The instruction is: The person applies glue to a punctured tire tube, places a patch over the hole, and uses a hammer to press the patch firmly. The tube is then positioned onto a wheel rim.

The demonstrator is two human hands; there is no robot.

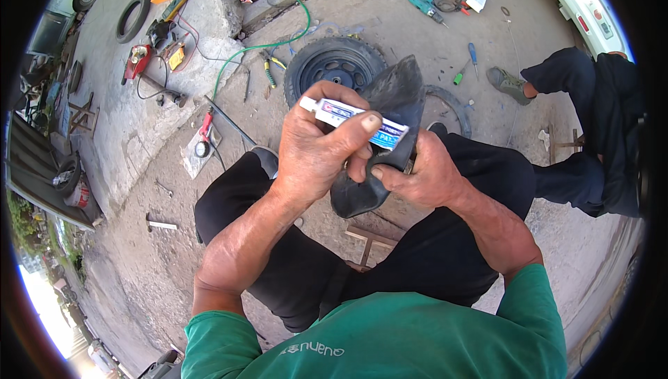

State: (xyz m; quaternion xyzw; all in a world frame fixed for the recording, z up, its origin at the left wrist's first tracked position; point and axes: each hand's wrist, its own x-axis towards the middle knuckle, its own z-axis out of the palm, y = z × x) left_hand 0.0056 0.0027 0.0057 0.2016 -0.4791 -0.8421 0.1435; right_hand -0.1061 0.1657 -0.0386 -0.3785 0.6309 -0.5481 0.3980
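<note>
Squeeze tube | left hand gripping, nearer | long axis left-to-right, cap left | right hand gripping black rubber piece

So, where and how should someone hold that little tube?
Probably by pinching the flat body of the tube from the near side: it is broad there, and the narrow white cap is left free. The left hand holds it that way.

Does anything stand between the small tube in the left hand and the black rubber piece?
Nothing visible: the flat end of the small tube overlaps the black rubber piece in view, while the left hand grips the tube's middle. Whether tube and rubber touch is unclear.
</note>
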